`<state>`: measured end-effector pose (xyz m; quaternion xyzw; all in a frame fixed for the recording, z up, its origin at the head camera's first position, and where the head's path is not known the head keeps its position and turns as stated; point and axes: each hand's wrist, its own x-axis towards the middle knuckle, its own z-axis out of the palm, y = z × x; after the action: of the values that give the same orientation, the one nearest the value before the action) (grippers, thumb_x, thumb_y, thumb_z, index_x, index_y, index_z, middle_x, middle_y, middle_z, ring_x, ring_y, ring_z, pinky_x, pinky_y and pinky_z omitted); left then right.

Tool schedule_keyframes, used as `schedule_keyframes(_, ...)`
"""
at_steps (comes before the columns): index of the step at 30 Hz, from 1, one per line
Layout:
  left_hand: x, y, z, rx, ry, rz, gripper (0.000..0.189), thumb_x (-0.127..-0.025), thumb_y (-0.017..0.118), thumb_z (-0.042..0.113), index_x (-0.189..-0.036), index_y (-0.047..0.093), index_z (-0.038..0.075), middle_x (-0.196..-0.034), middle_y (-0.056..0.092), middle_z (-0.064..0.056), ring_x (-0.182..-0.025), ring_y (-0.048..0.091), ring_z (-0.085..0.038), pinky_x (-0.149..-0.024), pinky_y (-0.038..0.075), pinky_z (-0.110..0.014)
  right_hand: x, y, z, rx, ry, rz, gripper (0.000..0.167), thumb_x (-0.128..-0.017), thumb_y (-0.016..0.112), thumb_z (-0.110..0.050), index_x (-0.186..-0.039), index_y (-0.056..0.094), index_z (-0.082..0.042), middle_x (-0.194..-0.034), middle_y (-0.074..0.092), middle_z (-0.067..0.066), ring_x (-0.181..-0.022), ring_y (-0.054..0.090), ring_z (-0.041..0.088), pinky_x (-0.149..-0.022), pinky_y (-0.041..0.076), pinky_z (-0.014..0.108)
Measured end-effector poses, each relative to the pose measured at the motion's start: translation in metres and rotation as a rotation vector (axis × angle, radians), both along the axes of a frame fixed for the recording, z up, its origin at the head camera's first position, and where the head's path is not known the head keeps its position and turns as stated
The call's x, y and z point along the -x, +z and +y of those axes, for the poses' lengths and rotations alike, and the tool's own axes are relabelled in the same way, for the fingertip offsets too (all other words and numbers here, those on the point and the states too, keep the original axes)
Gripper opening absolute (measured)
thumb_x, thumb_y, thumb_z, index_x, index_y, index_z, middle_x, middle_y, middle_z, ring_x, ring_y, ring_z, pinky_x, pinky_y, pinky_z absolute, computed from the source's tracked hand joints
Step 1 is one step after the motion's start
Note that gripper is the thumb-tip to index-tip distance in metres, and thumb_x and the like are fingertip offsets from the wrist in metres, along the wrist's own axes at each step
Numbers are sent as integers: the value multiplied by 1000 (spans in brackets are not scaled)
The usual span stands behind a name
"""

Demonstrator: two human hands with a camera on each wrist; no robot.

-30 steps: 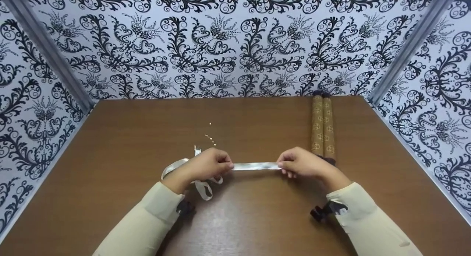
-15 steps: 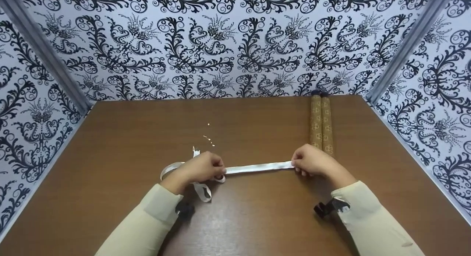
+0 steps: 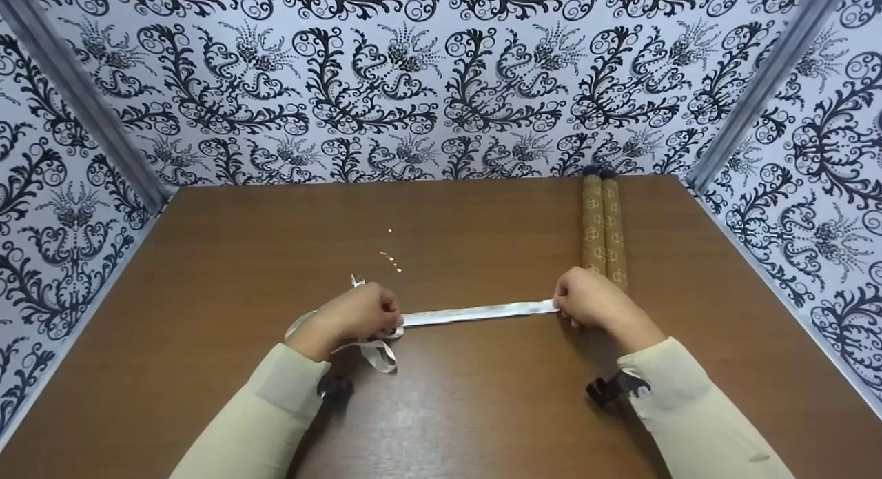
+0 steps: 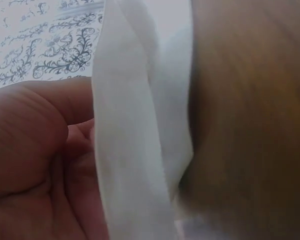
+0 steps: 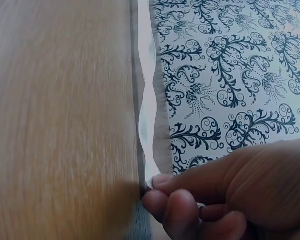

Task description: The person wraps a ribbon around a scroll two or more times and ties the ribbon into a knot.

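On the brown table (image 3: 482, 410), I see two patterned rolls (image 3: 593, 224) lying just beyond the right hand (image 3: 591, 300). That hand pinches the white ribbon (image 3: 479, 313); the left hand (image 3: 357, 311) holds it too, so neither is nearer: its near-straight span runs left to right between them. Loose loops (image 3: 370, 355) lie by the left; beyond are pale specks (image 3: 399, 270).

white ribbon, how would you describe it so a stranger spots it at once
Find the brown table in front of the black-and-white patterned wall. Over it, the white ribbon runs between the person's left grip and right grip. It is the narrow, flat, plain strip, unlike the two brown patterned rolls beyond the right grip.
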<state>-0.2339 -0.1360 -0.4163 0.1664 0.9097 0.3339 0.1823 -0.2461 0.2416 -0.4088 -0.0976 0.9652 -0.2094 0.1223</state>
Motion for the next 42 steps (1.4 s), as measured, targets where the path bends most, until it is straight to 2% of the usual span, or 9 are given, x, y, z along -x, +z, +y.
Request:
schedule_keyframes(5, -2, 3, -2, 0, 26, -22, 17, -95, 64, 4, -79, 69, 4, -66, 60, 2, -57, 50, -9, -52, 42, -21, 1, 0, 3, -74, -1, 58, 17, -91, 61, -5, -76, 70, -7, -57, 62, -1, -48, 58, 12, -50, 45, 26)
schedule_keyframes(10, -3, 5, -4, 39, 5, 42, 16, -91, 63, 2, -76, 67, 4, -66, 58, 4, -60, 52, -9, -57, 42, -22, 2, -2, 8, -145, -8, 127, 13, -84, 65, -5, -73, 71, -8, -52, 62, -1, -46, 56, 13, -47, 43, 27)
schedule_keyframes(17, -9, 5, -5, 59, 3, 97, 15, -85, 65, 1, -71, 66, 6, -62, 54, 7, -58, 50, -9, -56, 41, -23, 2, -3, 7, -168, -21, 134, 12, -80, 67, -6, -69, 69, -10, -53, 62, 0, -49, 57, 17, -46, 43, 29)
schedule_keyframes(26, -13, 4, -4, 80, 24, 153, 18, -84, 63, 2, -67, 65, 7, -59, 53, 8, -56, 48, -9, -56, 38, -24, 3, -3, 3, -201, -27, 167, 7, -82, 72, -7, -76, 69, -9, -69, 67, 4, -65, 60, 23, -55, 47, 37)
schedule_keyframes(32, -12, 2, -2, 83, 17, 170, 18, -83, 63, 1, -66, 64, 8, -58, 51, 8, -55, 46, -9, -54, 37, -24, 0, 7, 8, -214, -45, 204, 4, -85, 74, -11, -85, 71, -10, -87, 72, 9, -82, 67, 31, -68, 53, 51)
schedule_keyframes(34, -11, 1, -2, 86, 15, 167, 18, -83, 63, 1, -66, 64, 8, -58, 51, 9, -55, 46, -9, -54, 37, -23, -1, 11, 11, -213, -56, 209, 6, -88, 73, -14, -91, 71, -9, -92, 73, 11, -88, 68, 35, -73, 54, 56)
schedule_keyframes(39, -9, 4, 0, 96, -7, 159, 23, -81, 59, 0, -62, 58, 12, -56, 47, 9, -52, 41, -9, -53, 33, -23, 1, 23, 23, -185, -115, 198, 27, -96, 71, -31, -109, 70, -7, -108, 73, 17, -101, 69, 44, -81, 54, 64)
schedule_keyframes(42, -9, 6, 1, 106, -16, 170, 24, -81, 59, 1, -60, 56, 13, -54, 46, 9, -51, 41, -8, -53, 32, -23, 5, 32, 29, -180, -147, 203, 35, -98, 69, -40, -109, 68, -7, -110, 73, 18, -101, 69, 46, -79, 54, 64)
